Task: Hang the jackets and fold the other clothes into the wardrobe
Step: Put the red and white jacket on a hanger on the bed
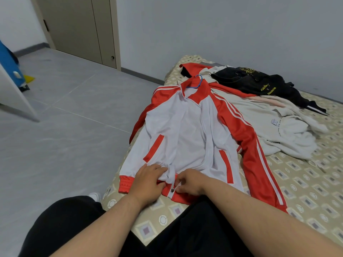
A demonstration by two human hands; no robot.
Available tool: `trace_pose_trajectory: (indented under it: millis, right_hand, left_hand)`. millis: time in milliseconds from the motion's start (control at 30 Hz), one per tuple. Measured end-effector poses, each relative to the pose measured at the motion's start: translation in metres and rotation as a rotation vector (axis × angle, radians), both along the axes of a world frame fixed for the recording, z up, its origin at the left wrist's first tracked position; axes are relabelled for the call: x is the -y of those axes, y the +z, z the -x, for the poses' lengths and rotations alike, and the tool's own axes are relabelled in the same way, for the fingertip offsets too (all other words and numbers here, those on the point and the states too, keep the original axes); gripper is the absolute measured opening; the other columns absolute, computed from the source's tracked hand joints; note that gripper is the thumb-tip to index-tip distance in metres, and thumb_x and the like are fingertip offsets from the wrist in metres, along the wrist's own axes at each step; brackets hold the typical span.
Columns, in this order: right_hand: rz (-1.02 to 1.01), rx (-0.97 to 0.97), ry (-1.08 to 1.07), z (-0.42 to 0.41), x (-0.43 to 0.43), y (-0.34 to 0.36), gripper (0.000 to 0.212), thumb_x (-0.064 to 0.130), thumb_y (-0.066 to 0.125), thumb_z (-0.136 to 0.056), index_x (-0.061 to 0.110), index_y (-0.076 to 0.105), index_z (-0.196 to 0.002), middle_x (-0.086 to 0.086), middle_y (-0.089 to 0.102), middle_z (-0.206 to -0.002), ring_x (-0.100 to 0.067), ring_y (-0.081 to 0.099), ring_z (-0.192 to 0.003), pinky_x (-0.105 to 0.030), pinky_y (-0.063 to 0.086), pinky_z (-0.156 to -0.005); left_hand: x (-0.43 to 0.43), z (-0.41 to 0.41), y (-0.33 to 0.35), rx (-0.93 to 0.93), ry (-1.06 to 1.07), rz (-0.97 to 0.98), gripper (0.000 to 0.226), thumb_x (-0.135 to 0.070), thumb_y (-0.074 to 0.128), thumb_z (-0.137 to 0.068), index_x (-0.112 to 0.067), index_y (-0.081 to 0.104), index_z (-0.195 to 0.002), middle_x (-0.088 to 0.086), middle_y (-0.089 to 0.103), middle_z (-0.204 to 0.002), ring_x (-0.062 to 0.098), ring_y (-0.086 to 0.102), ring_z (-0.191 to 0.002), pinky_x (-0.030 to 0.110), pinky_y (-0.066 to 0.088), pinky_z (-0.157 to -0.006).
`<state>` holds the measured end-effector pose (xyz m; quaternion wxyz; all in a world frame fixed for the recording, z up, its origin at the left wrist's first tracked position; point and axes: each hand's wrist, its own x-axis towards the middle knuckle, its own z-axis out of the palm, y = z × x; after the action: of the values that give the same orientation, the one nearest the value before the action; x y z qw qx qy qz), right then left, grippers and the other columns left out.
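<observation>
One red and white jacket (185,127) lies on the bed (300,186) with a blue hanger (197,82) in it, left hand (148,180) gripping its hem (182,199) and right hand (190,182) pinching its zip (174,184), while the other clothes (287,130) wait unfolded.

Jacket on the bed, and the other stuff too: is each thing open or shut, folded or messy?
Jacket: flat on the bed, front unzipped.
Zipper: undone, held at its bottom end.
Hanger: inside the jacket, hook out at the collar.
Black clothes: crumpled, not folded.
White clothes: crumpled, not folded.
Door: shut.
Left hand: grips the jacket's hem.
Right hand: pinches the zipper.
</observation>
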<state>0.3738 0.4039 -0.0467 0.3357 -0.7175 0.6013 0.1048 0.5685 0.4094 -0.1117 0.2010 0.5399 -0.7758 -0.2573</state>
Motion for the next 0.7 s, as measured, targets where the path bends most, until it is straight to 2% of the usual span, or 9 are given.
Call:
trace_pose_trajectory:
  millis: [100,167,233,267,333,467,567,700]
  right_hand:
    - [-0.019,0.058,-0.046,0.0,-0.001,0.003,0.006,0.023,0.069,-0.088,0.018,0.071,-0.089,0.003,0.063,-0.09,-0.014,0.056,-0.085,-0.026,0.044,-0.078]
    - [-0.025,0.104,-0.099,-0.002,-0.002,0.006,0.013,0.017,0.064,-0.087,0.023,0.063,-0.076,0.003,0.063,-0.089,-0.014,0.056,-0.085,-0.027,0.045,-0.081]
    - [-0.041,0.142,-0.144,-0.003,-0.002,0.01,0.019,0.013,0.061,-0.086,0.026,0.06,-0.072,0.003,0.062,-0.089,-0.014,0.056,-0.085,-0.028,0.046,-0.083]
    - [-0.052,0.157,-0.157,-0.002,-0.002,0.011,0.019,0.013,0.061,-0.086,0.026,0.06,-0.072,0.003,0.062,-0.09,-0.014,0.056,-0.086,-0.029,0.047,-0.084]
    - [-0.07,0.183,-0.184,-0.002,-0.003,0.013,0.016,0.012,0.061,-0.084,0.024,0.062,-0.074,0.003,0.064,-0.09,-0.014,0.057,-0.085,-0.029,0.047,-0.084]
    - [-0.123,0.248,-0.285,-0.002,-0.003,0.013,0.021,0.016,0.061,-0.087,0.022,0.06,-0.067,0.007,0.058,-0.07,-0.01,0.051,-0.065,-0.023,0.042,-0.064]
    - [-0.173,0.245,-0.313,-0.002,-0.003,0.012,0.027,0.024,0.057,-0.093,0.021,0.059,-0.066,0.005,0.055,-0.066,-0.011,0.048,-0.061,-0.025,0.04,-0.062]
    - [-0.265,0.221,-0.356,-0.003,-0.005,0.014,0.022,0.027,0.054,-0.094,0.016,0.062,-0.077,0.001,0.056,-0.066,-0.013,0.049,-0.057,-0.025,0.041,-0.059]
  left_hand:
    - [0.0,-0.001,0.001,0.035,-0.044,0.002,0.07,-0.053,0.053,-0.075,-0.034,0.046,-0.142,-0.012,0.045,-0.143,0.012,0.031,-0.139,0.024,0.004,-0.114]
    - [-0.001,-0.002,0.0,0.119,-0.112,-0.018,0.093,-0.069,0.052,-0.065,-0.035,0.032,-0.149,-0.011,0.034,-0.15,0.011,0.02,-0.145,0.026,-0.004,-0.115]
    - [-0.003,-0.002,-0.001,0.209,-0.156,-0.042,0.115,-0.082,0.054,-0.055,-0.034,0.019,-0.153,-0.009,0.023,-0.156,0.012,0.009,-0.148,0.033,-0.007,-0.119]
    - [-0.005,-0.001,-0.001,0.228,-0.152,-0.033,0.119,-0.085,0.054,-0.053,-0.033,0.017,-0.154,-0.008,0.022,-0.157,0.012,0.008,-0.149,0.035,-0.007,-0.12]
    - [-0.007,0.002,0.0,0.203,-0.103,0.018,0.111,-0.084,0.052,-0.058,-0.032,0.024,-0.152,-0.008,0.03,-0.155,0.012,0.015,-0.146,0.036,-0.003,-0.12]
    - [-0.008,0.007,0.003,0.13,-0.027,0.106,0.085,-0.075,0.051,-0.071,-0.031,0.042,-0.143,-0.01,0.046,-0.142,0.012,0.03,-0.14,0.036,0.01,-0.12]
    - [-0.01,0.008,0.006,0.087,-0.002,0.05,0.085,-0.075,0.051,-0.071,-0.031,0.043,-0.143,-0.011,0.045,-0.143,0.011,0.029,-0.14,0.037,0.008,-0.121]
    - [-0.01,0.01,0.011,0.067,0.0,0.003,0.093,-0.083,0.05,-0.065,-0.034,0.044,-0.143,-0.014,0.045,-0.142,0.009,0.029,-0.14,0.037,0.01,-0.121]
